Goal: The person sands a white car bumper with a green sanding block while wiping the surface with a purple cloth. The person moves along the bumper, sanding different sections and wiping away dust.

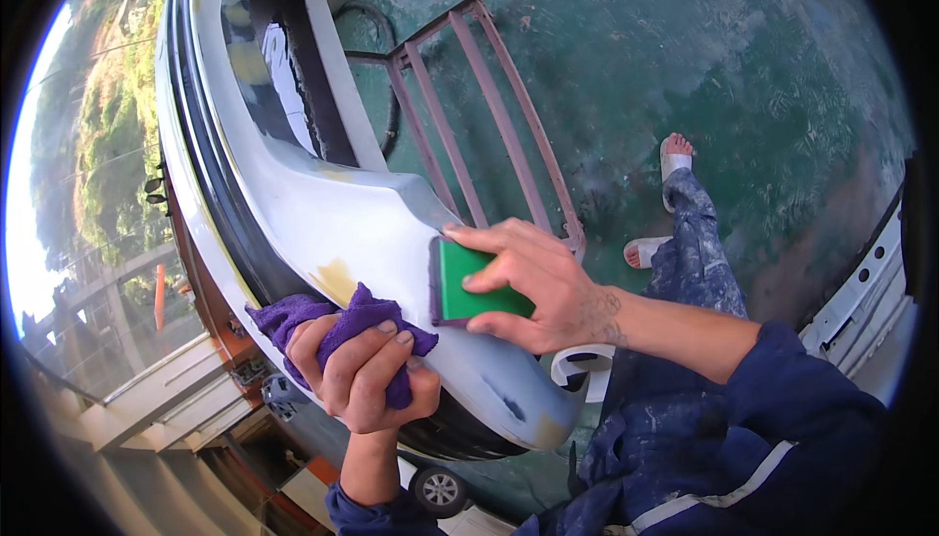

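A pale car bumper point(362, 228) with sanded patches and a yellowish filler spot stretches from the top of the view down to the middle. My right hand point(548, 287) grips a green sanding block point(479, 282), thumb and fingers along its edges. The block's dark face is against the bumper's white surface. Bunched in my left hand point(357, 370) is a purple cloth point(293, 321), held at the bumper's dark lower strip. The fingers wrap round the cloth, and part of it hangs out past them.
A pinkish metal frame stand point(499, 111) is beside the bumper, with a black hose point(391, 96) near it. The green floor point(743, 57) is stained. A white panel with holes point(871, 272) lies at the right. A car wheel point(439, 490) shows at the bottom.
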Motion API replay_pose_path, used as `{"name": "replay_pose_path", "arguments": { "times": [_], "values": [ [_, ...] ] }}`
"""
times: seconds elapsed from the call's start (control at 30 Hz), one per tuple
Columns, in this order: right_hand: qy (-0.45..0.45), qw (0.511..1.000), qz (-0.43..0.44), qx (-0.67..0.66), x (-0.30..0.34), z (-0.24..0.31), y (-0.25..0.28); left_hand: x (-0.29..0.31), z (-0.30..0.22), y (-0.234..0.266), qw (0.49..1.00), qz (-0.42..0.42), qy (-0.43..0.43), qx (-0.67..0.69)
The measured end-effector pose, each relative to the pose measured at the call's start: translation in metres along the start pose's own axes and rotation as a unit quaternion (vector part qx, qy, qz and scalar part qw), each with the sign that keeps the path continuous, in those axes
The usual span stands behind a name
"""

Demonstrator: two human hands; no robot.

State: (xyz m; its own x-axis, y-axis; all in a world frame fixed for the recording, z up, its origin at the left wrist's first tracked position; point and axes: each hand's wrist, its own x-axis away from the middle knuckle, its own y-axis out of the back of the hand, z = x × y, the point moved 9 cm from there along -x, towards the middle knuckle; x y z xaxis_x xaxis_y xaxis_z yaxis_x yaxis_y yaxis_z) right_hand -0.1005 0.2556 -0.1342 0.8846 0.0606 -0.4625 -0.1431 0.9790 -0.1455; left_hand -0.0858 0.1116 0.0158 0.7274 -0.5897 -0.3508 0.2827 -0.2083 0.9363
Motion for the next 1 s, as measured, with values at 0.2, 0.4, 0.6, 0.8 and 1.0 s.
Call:
{"name": "replay_pose_path", "arguments": {
  "times": [0.2, 0.4, 0.6, 0.8, 1.0],
  "values": [
    [-0.071, 0.997, -0.017, 0.012, -0.006, -0.011, -0.003, 0.008, 0.006, 0.001, 1.000, 0.004, 0.030, -0.006],
    [-0.320, 0.940, -0.095, 0.069, 0.010, 0.005, -0.015, -0.012, 0.004, -0.004, 0.998, 0.020, 0.044, -0.028],
    [-0.355, 0.915, -0.114, 0.151, -0.005, -0.023, -0.013, -0.017, 0.002, -0.003, 0.997, -0.031, 0.050, -0.046],
    [-0.369, 0.911, -0.068, 0.168, -0.021, -0.022, -0.006, -0.016, 0.002, -0.002, 0.997, -0.046, 0.043, -0.032],
    [-0.371, 0.910, -0.060, 0.175, -0.023, -0.025, -0.004, -0.006, 0.008, -0.004, 0.997, -0.065, 0.027, -0.025]
  ]
}}
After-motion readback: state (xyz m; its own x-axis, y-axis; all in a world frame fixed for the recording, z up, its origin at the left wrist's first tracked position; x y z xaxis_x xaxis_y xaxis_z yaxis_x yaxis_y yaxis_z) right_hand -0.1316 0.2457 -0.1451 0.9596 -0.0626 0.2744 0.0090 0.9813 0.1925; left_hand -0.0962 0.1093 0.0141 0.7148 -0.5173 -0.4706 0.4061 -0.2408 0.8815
